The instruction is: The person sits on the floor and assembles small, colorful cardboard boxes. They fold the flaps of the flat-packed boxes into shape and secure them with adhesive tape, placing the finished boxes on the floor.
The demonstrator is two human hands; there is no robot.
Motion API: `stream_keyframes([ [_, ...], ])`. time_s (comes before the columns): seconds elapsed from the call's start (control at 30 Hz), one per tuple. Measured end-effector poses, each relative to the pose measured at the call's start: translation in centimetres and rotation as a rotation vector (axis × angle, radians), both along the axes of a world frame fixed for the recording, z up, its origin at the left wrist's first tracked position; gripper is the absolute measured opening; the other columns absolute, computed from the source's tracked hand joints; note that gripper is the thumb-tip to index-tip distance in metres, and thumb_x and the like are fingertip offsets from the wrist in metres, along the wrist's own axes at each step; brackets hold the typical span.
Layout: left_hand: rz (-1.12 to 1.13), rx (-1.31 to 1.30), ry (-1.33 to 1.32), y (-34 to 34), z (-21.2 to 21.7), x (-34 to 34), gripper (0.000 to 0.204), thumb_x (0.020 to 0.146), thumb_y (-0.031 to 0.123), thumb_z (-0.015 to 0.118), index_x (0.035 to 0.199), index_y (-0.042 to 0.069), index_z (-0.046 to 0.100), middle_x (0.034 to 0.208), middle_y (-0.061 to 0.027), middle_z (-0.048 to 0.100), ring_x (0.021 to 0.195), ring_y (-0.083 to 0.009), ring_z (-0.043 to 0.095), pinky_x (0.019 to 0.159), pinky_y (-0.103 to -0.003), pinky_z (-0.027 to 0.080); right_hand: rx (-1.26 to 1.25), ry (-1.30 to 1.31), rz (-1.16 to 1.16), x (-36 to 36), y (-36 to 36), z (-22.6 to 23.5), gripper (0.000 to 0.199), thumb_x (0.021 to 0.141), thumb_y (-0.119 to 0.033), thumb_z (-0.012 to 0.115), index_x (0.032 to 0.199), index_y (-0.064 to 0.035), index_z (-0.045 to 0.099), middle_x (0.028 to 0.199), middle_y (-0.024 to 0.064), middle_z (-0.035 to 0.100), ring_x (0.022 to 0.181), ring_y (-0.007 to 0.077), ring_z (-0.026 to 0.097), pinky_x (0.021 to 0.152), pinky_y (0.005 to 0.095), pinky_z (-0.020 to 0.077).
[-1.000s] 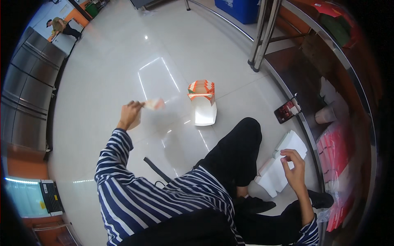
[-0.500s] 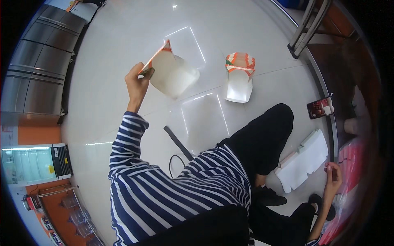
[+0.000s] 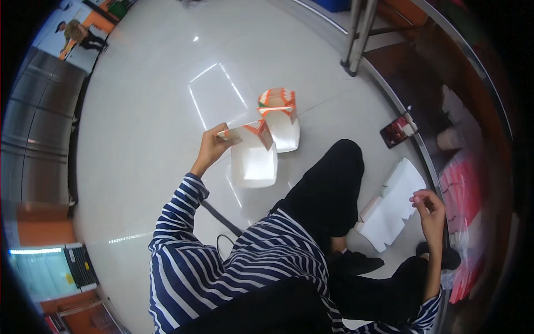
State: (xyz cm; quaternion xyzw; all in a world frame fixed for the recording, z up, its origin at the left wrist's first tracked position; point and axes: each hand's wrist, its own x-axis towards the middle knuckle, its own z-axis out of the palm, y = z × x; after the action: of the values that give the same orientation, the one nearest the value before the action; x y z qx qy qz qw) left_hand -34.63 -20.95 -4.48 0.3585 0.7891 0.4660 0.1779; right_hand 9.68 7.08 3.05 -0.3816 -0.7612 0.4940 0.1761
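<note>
My left hand (image 3: pixel 213 147) grips the edge of an open paper food box (image 3: pixel 255 167), white inside with orange and white patterned outer sides. It is tilted, its white inside facing up. A second box (image 3: pixel 287 132) of the same kind sits on the floor just beyond it, its far end orange-patterned; the two overlap in view. My right hand (image 3: pixel 430 211) hovers beside a stack of flat white box blanks (image 3: pixel 394 206), its fingers loosely bent and apart, with nothing seen between them.
A phone (image 3: pixel 398 130) leans by a metal rail at right, with red plastic-wrapped packs (image 3: pixel 461 195) nearer me. Metal stool legs (image 3: pixel 356 42) stand far right. Steel refrigerators (image 3: pixel 47 122) line the left side. A person (image 3: pixel 80 36) stands far left. A dark strap (image 3: pixel 222 217) lies behind my left arm.
My left hand has brought its box right and nearer, beside the box on the floor. My right hand stays by the blanks. The view has shifted, and a person shows at far left.
</note>
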Motion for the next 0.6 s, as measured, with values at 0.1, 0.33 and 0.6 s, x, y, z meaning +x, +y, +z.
stream_keyframes([
  [0.1,-0.024,0.013,-0.119,1.9,-2.0,-0.5,0.021,0.070,0.003,0.072,0.086,0.001,0.058,0.085,-0.0039,0.064,0.079,-0.0116,0.060,0.072,-0.027,0.049,0.029,-0.026,0.000,0.1,0.0,0.5,0.009,0.084,-0.006,0.057,0.090,0.0001,0.059,0.078,0.0048,0.060,0.074,0.0113,0.058,0.068,0.0235,0.0449],
  [0.33,-0.083,-0.021,0.118,6.2,-3.7,-0.4,0.015,0.071,0.006,0.072,0.071,0.002,0.057,0.073,-0.0019,0.060,0.071,-0.0088,0.056,0.065,-0.025,0.046,0.042,-0.034,0.006,0.8,0.5,0.7,0.013,0.080,-0.005,0.058,0.090,0.0016,0.061,0.082,0.0073,0.063,0.073,0.0140,0.061,0.070,0.0257,0.0460],
  [0.6,-0.429,0.062,0.086,6.3,1.7,9.1,0.014,0.069,0.009,0.074,0.075,0.002,0.064,0.066,-0.0045,0.061,0.061,-0.0103,0.057,0.058,-0.024,0.045,0.036,0.070,0.297,-3.4,-3.4,1.9,0.044,0.075,-0.009,0.066,0.116,-0.0055,0.052,0.108,0.0086,0.058,0.089,0.0172,0.057,0.081,0.0314,0.0440],
])
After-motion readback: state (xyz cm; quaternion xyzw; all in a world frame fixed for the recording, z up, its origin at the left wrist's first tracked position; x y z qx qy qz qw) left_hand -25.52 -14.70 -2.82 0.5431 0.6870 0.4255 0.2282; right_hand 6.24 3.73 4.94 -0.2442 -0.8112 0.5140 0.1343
